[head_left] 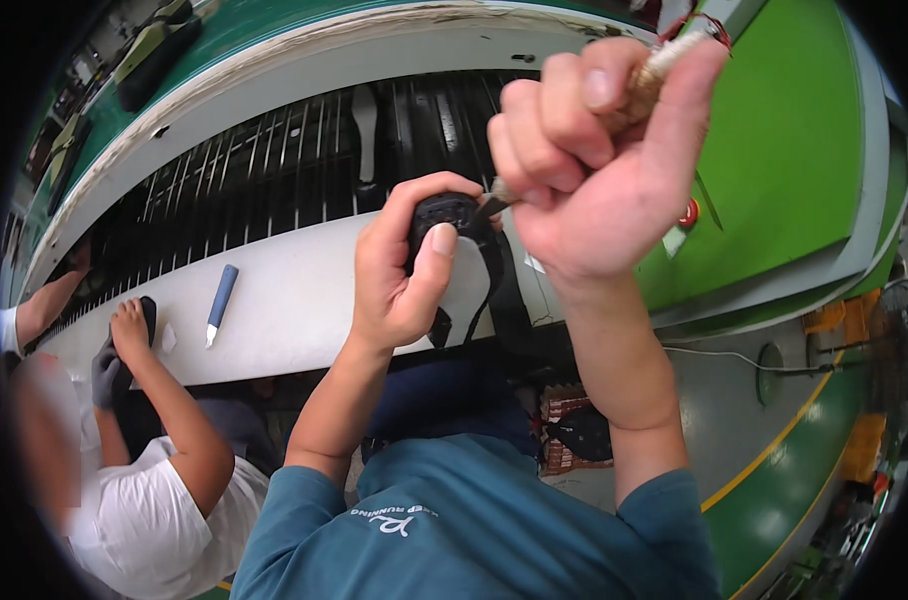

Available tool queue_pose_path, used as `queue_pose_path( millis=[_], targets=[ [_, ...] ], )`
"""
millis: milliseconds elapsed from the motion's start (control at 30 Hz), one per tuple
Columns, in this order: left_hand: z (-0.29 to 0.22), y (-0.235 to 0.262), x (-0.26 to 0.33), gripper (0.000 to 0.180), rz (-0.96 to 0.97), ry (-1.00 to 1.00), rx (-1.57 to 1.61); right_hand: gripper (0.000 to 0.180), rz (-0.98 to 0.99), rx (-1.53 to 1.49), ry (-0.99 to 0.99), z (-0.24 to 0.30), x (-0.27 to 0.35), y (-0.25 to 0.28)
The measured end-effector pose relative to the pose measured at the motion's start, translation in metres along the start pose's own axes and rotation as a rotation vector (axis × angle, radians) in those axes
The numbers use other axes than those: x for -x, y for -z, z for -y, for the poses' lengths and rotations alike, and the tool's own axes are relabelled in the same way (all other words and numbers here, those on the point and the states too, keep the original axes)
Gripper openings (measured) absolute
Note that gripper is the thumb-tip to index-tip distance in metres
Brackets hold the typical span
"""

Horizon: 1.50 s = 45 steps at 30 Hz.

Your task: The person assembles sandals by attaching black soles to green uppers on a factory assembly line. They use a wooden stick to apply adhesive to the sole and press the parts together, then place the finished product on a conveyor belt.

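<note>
My left hand (399, 275) is closed round a black moulded piece (442, 212), perhaps part of a shoe, with the thumb pressed on its near face. Dark straps (496, 270) hang beside it; I cannot tell whether they belong to it. My right hand (599, 185) is raised to the right, wrapped round a knife-like tool with a pale, wrapped handle (664, 65). Its dark blade (490, 210) comes out below the little finger and reaches the right side of the black piece. Whether the blade cuts into it is not visible.
A white ledge (304, 255) carries a blue-handled cutter (222, 300). Beyond runs a conveyor of metal rollers (264, 150) with a grey, sole-shaped piece (365, 130). A green table (774, 170) stands right, with a red tape roll (690, 212). At left a co-worker (159, 490) holds a dark piece.
</note>
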<state>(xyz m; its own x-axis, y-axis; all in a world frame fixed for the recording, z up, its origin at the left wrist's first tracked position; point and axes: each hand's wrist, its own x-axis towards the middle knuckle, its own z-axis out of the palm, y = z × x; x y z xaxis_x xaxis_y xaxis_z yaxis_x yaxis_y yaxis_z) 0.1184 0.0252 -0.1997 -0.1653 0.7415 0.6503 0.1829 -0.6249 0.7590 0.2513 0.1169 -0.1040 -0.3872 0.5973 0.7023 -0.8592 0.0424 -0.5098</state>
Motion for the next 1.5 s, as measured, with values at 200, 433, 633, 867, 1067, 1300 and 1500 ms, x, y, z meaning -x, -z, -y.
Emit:
queue_pose_path(
  millis=[200, 433, 633, 867, 1067, 1300, 1500],
  targets=[
    [0.005, -0.010, -0.003, 0.029, -0.027, -0.014, -0.079, 0.066, -0.047, 0.025, 0.008, -0.008, 0.000, 0.007],
    [0.015, -0.014, -0.009, 0.034, -0.034, -0.032, -0.095, 0.067, -0.101, 0.116, 0.070, -0.021, 0.002, 0.010],
    [0.018, -0.007, -0.008, 0.037, -0.010, -0.001, -0.122, 0.068, -0.137, 0.369, 0.174, -0.024, 0.024, -0.010],
    [0.021, -0.003, -0.017, 0.037, -0.027, -0.025, -0.124, 0.071, -0.088, 0.564, 0.192, -0.039, 0.020, -0.005],
    [0.017, -0.014, -0.020, 0.034, 0.023, 0.040, -0.066, 0.065, -0.116, 0.220, 0.126, -0.019, 0.011, 0.012],
    [0.009, -0.008, -0.015, 0.034, 0.049, 0.066, -0.006, 0.065, -0.052, 0.029, 0.014, 0.000, 0.003, 0.018],
    [0.008, -0.012, -0.013, 0.033, 0.016, 0.026, -0.032, 0.063, 0.041, 0.094, -0.085, 0.000, -0.011, 0.012]
  ],
)
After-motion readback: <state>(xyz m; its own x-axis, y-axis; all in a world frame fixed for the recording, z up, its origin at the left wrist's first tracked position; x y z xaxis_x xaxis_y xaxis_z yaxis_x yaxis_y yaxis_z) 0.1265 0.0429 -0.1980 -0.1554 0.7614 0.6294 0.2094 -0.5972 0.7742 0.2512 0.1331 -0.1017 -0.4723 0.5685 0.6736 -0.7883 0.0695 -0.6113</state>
